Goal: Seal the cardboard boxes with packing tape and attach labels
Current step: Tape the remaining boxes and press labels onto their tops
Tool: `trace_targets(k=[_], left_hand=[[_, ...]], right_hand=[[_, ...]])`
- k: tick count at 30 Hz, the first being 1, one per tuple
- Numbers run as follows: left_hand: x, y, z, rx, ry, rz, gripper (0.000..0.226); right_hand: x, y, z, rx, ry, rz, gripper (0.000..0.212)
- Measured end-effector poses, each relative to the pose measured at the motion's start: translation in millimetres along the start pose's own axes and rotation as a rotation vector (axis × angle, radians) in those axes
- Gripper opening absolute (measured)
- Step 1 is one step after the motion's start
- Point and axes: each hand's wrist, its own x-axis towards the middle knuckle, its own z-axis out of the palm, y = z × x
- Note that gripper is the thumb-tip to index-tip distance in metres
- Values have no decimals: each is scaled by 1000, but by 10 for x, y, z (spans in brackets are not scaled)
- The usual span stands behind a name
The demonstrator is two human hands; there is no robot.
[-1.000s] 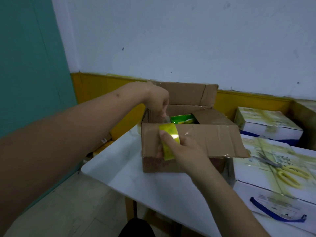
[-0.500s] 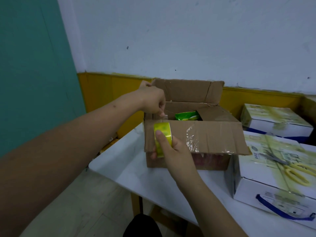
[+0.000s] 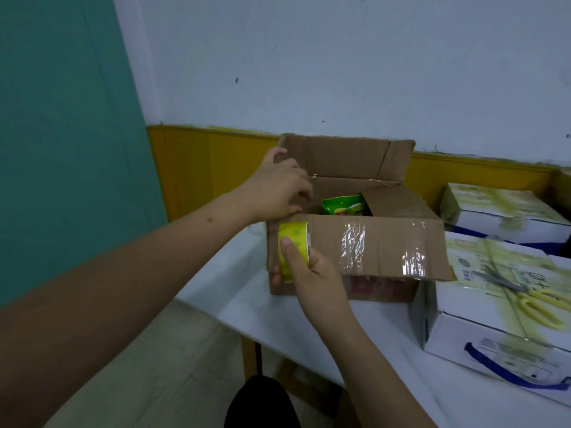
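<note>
A brown cardboard box [image 3: 380,242] stands on the white table [image 3: 234,291] with its flaps open; the near flap hangs forward and carries old shiny clear tape. Green packets [image 3: 344,205] show inside. My right hand [image 3: 312,273] grips a roll of packing tape with a yellow core [image 3: 293,242] against the box's near left corner. My left hand [image 3: 278,189] is above the box's left edge, fingers pinched, apparently on the clear tape's free end; the tape itself is barely visible.
White boxes with blue handles [image 3: 500,310] sit on the table to the right. Yellow-handled scissors [image 3: 537,301] lie on the nearest one. A white and yellow wall runs behind; a teal wall is at the left. The table's left edge drops to a tiled floor.
My left hand has risen and moved back towards the far flap. My right hand with the roll has stayed at the near left corner. The view has shifted.
</note>
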Motion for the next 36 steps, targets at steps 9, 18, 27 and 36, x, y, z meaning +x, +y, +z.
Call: trace_targets(k=[9, 18, 27, 36], left_hand=[[-626, -144, 409, 25, -7, 267, 93], [-563, -40, 767, 2, 305, 190, 49], [-552, -6, 820, -4, 364, 108, 49], [-560, 3, 783, -28, 301, 69, 51]], right_hand=[[-50, 34, -67, 50, -23, -28, 41], [-120, 36, 36, 46, 89, -61, 46], [-420, 42, -10, -38, 78, 42, 33], [-558, 48, -32, -78, 70, 162, 28]])
